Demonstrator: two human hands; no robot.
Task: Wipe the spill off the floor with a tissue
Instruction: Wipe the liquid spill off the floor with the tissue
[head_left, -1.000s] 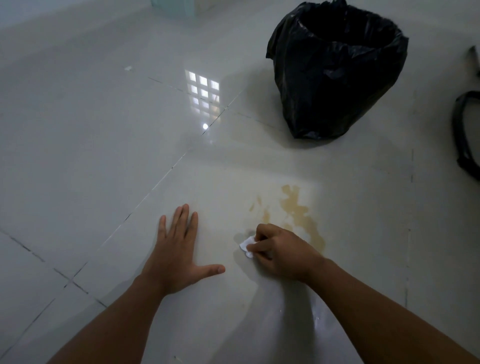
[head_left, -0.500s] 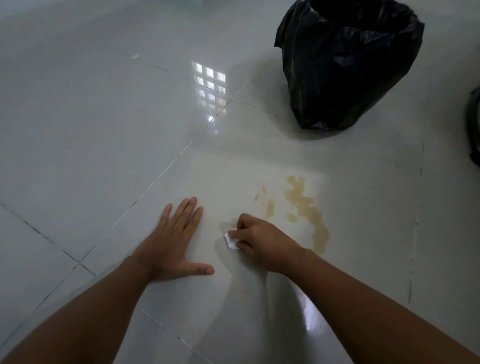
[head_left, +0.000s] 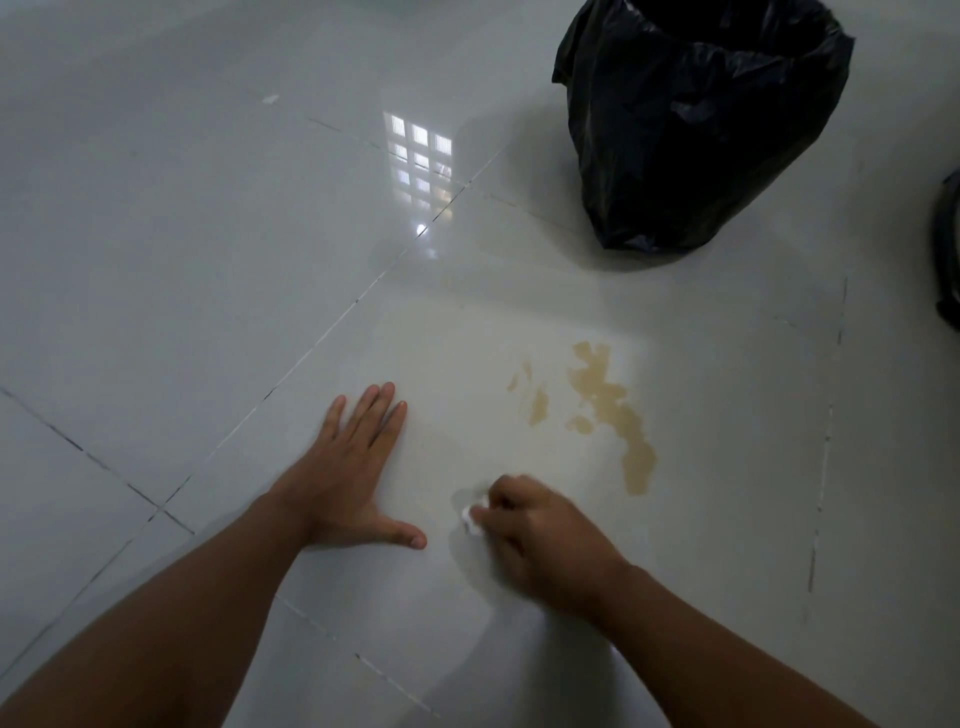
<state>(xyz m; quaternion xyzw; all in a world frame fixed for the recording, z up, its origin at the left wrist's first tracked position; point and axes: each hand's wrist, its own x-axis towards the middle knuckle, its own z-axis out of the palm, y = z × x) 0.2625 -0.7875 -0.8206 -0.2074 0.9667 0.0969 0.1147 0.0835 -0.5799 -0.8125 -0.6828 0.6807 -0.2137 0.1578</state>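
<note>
A yellowish-brown spill (head_left: 608, 402) lies in streaks and small patches on the glossy white floor tiles (head_left: 218, 249). My right hand (head_left: 540, 535) is closed on a small crumpled white tissue (head_left: 474, 514), pressed to the floor below and left of the spill, apart from it. Only a bit of the tissue shows past my fingers. My left hand (head_left: 345, 478) rests flat on the floor with its fingers spread, to the left of the right hand, holding nothing.
A bin lined with a black plastic bag (head_left: 696, 119) stands open on the floor at the upper right, beyond the spill. A dark object (head_left: 948, 249) is cut off by the right edge. Dark grout lines cross the tiles.
My right hand with the tissue has slid toward me and to the left, away from the spill. The left hand stays planted. The view has tilted down slightly.
</note>
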